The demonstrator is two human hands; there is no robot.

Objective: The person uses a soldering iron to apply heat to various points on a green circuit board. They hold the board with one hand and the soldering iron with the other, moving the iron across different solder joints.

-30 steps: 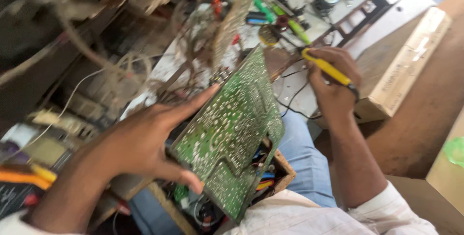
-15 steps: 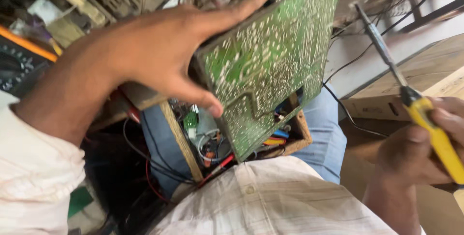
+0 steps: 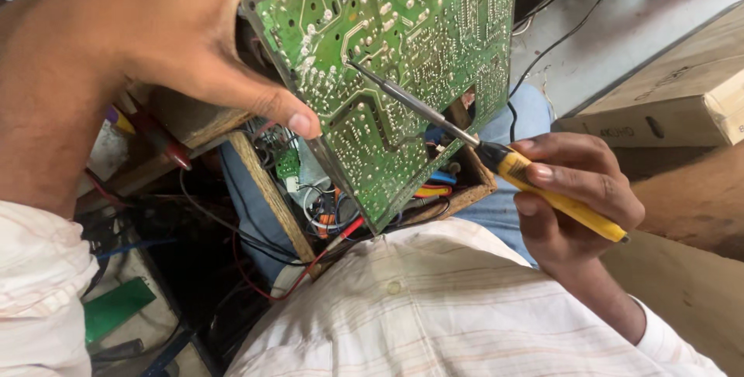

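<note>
Over a cluttered wooden tray (image 3: 267, 191) of wires on the lap, the left hand (image 3: 178, 36) clamps the tilted green board (image 3: 395, 59) while the right hand (image 3: 577, 191) grips a yellow-handled iron (image 3: 542, 187), whose tip on the solder side could skid and bridge neighbouring joints.

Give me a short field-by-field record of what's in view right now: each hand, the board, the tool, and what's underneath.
left hand: grips the green printed circuit board by its edge, solder side up, tilted
right hand: holds the yellow-handled soldering iron
tool tip: metal shaft reaches the board's solder side; contact looks likely
underneath: open wooden box with wires and small parts, on the person's lap
right side: cardboard box
</note>
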